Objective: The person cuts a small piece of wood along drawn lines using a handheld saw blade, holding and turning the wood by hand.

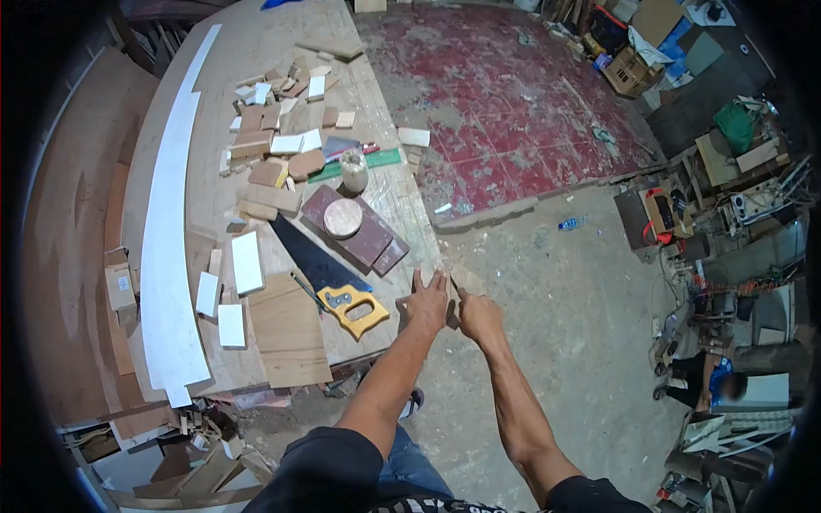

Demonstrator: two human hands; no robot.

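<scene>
My left hand lies at the right edge of the wooden workbench, fingers spread and pressing on something at the corner. Just right of it, past the edge, my right hand is closed in a fist around something mostly hidden, next to a small wooden piece. Left of my hands rests a handsaw with a yellow handle and dark blade. Behind it are a dark red board, a round wooden disc on top and a jar.
Many small wood blocks and a long white curved strip are on the bench. A plywood piece lies at its front. A plastic bottle is on the floor. Another person is at the far right, near clutter.
</scene>
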